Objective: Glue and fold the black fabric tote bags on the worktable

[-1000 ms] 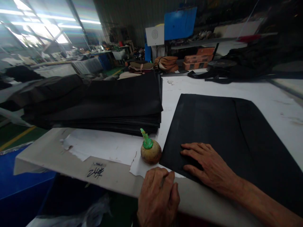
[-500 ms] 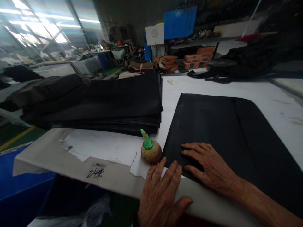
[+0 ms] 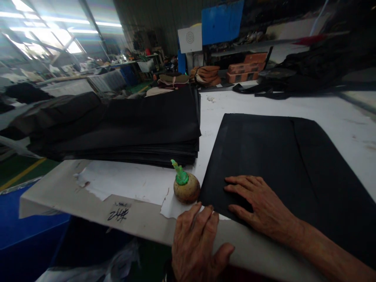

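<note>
The right hand [image 3: 255, 201] lies at four o'clock in the view, palm down, fingers loosely extended and thumb apart, pressing flat on a black sheet [image 3: 258, 152] and gripping nothing. The sheet spreads from three to four o'clock on the bench [image 3: 147, 217], a dark line running down its right part. At six o'clock the left hand [image 3: 194, 243] is also palm down, partly spread with its thumb out, over the bench's near edge; nothing shows in its grasp. Just beyond its fingertips, at twelve o'clock from it, sits a round tan object [image 3: 187, 190] with a green stem. A stack of black sheets [image 3: 152, 121] lies at nine o'clock, orange-brown blocks [image 3: 245, 72] between one and two.
</note>
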`<state>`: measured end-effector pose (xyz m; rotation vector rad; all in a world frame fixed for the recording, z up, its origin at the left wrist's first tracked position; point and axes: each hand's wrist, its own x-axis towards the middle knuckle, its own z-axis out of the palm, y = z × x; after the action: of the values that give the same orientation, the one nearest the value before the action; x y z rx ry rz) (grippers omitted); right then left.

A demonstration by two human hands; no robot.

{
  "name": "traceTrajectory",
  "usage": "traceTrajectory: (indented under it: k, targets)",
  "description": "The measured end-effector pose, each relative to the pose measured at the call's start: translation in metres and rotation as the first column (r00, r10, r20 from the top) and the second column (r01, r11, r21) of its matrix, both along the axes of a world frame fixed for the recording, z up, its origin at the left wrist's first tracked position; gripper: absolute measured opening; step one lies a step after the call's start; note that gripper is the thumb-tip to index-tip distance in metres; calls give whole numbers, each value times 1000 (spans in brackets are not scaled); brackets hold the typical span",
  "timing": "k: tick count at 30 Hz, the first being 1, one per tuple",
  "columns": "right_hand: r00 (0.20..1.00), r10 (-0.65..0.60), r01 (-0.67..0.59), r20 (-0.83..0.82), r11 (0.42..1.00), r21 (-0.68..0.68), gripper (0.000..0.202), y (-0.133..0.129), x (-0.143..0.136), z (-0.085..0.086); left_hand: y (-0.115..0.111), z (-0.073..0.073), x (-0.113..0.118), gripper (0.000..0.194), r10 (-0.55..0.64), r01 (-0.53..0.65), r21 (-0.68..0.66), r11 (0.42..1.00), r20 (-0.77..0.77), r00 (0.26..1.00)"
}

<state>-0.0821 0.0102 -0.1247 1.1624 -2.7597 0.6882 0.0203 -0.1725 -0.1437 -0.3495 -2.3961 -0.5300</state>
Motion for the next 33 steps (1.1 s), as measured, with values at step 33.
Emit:
traceTrajectory:
  k: [33]
  targets:
    - [987,156,-158,33,985,74,43,15,0,6,-1,16,-4,40,27,-2,-217,976,115,993]
